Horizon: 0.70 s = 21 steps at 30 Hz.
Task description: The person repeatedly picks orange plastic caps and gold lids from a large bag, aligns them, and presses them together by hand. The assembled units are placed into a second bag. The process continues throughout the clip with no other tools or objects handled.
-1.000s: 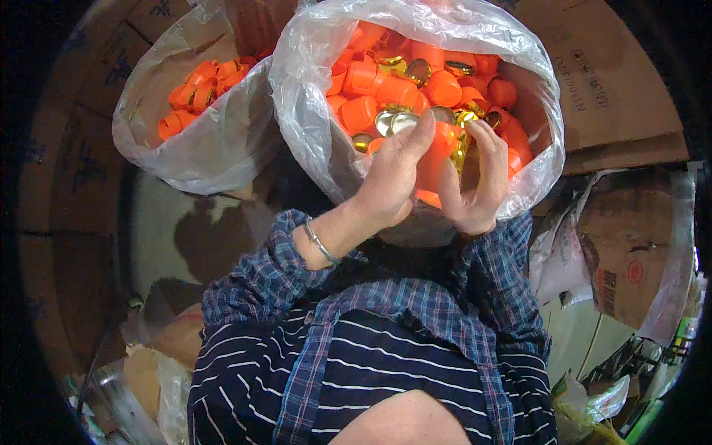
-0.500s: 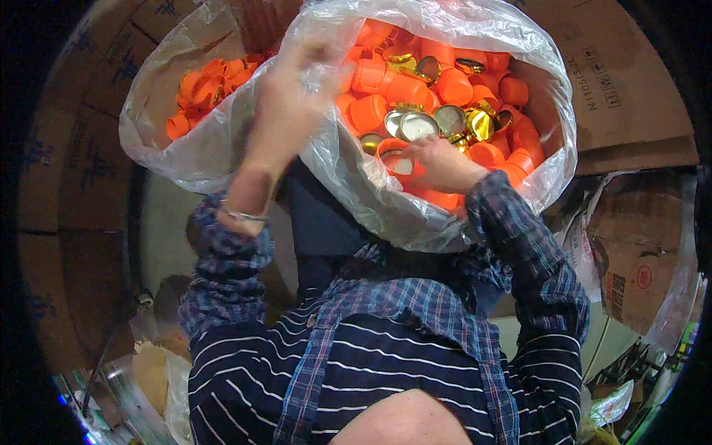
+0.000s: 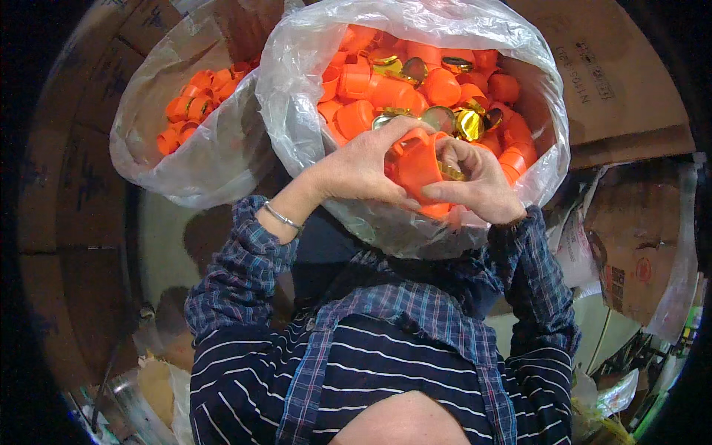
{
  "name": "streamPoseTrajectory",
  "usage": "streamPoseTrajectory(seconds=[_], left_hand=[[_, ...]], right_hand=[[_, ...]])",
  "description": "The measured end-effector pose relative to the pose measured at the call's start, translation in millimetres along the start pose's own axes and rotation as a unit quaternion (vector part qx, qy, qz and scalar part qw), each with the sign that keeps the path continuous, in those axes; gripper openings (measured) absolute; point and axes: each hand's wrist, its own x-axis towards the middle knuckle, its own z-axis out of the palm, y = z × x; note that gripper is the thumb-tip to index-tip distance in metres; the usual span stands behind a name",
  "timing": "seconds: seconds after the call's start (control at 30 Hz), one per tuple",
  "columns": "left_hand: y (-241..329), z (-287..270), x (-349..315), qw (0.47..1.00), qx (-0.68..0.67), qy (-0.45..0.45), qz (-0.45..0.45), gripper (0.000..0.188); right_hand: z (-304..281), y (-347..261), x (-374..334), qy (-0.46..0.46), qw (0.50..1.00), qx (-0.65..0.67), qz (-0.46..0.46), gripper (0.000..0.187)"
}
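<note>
The orange cap point(image 3: 417, 169) sits between both hands over the near edge of the big clear bag point(image 3: 297, 111), a little toward 1 o'clock from the picture's centre. The left hand point(image 3: 363, 167) curls around it from 9 o'clock, fingers arched over its top. The right hand point(image 3: 478, 182) closes on it from 3 o'clock, thumb pressed under its lower rim. Loose orange caps and gold discs point(image 3: 469, 122) fill the bag at 12 o'clock. A second bag point(image 3: 215, 148) of caps lies at 10 o'clock.
</note>
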Motion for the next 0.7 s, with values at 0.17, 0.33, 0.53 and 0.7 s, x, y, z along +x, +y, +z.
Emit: streamPoseTrajectory(seconds=[0.17,0.33,0.53,0.7], left_hand=[[5.9,24.7,3.6,0.971,-0.228,0.063,0.039,0.098],[9.6,43.4,-4.9,0.938,-0.343,0.056,-0.009,0.097],[8.2,64.0,-10.3,0.842,-0.514,0.161,-0.030,0.061],[12.9,65.7,-7.1,0.790,-0.543,0.284,0.021,0.043]], right_hand=[[8.8,-2.7,-18.0,0.104,0.970,0.213,-0.055,0.032],[13.9,0.4,-16.8,0.198,0.951,0.208,-0.114,0.028],[3.2,-5.4,-5.6,0.368,0.865,0.283,-0.193,0.016],[-2.1,-11.1,-20.5,0.347,0.875,0.273,-0.200,0.020]])
